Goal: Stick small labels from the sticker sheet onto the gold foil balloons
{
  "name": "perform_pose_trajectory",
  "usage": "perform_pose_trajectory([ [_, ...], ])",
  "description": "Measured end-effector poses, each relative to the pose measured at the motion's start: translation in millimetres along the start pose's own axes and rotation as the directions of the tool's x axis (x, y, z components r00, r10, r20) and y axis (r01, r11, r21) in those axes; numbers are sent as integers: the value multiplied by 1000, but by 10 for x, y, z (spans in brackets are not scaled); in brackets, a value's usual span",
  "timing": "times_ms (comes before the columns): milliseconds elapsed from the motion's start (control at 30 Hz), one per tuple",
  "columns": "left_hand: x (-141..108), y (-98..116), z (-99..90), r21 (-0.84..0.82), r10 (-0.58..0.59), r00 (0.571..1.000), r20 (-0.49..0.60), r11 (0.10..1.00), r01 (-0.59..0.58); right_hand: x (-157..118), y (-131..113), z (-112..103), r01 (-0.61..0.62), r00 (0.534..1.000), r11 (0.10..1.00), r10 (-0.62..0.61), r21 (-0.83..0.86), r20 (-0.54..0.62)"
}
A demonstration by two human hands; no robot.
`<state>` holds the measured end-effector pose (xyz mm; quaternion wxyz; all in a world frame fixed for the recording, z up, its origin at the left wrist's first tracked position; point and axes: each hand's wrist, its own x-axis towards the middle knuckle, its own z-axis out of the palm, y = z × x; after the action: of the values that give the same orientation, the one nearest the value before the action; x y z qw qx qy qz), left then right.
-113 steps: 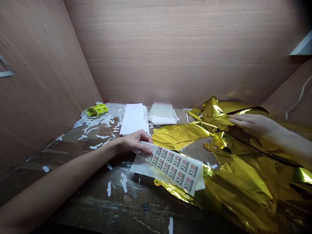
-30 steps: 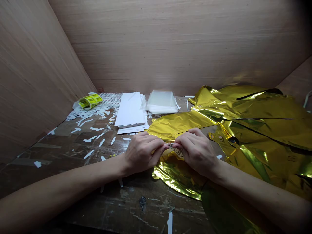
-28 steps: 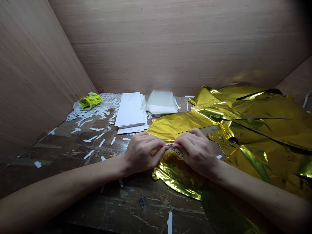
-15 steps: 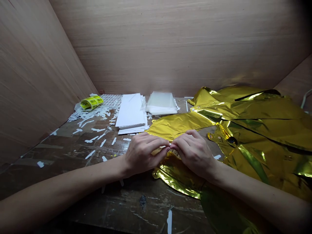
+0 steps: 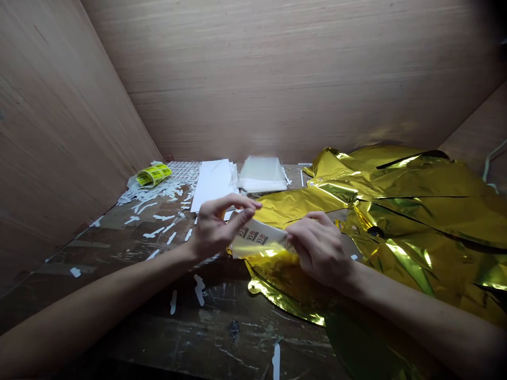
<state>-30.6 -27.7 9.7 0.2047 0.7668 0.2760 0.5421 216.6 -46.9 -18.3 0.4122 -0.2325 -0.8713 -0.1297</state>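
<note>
My right hand pinches the right end of a pale label sheet printed with several small dark marks, including CE signs. My left hand is closed in a pinch just above the sheet's left part. Whatever lies between its fingertips is too small to make out. Below the sheet lies a shiny gold foil balloon, flat, its curved edge and small round tab turned toward me. My right forearm reaches across more gold foil.
A large pile of flat gold foil balloons covers the right side. Behind my hands are a stack of white cards and a stack of clear bags. A yellow label roll sits back left among white paper scraps.
My hands were together at the fingertips. My left hand has moved left and up, apart from the right, and the printed label sheet now shows between them.
</note>
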Motion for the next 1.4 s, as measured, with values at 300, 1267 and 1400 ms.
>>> perform_pose_trajectory([
  [300,93,-614,-240,-329,-383,818,429,778,536,44,-252,-84,482,850,845,-515,230,113],
  [1267,87,-643,-296,-190,-496,696,519,727,660,-21,-218,-7,308,909,907,-369,286,193],
  [1400,90,-668,-313,-295,-571,692,441,637,713,-45,-215,11,301,914,910,-361,286,185],
])
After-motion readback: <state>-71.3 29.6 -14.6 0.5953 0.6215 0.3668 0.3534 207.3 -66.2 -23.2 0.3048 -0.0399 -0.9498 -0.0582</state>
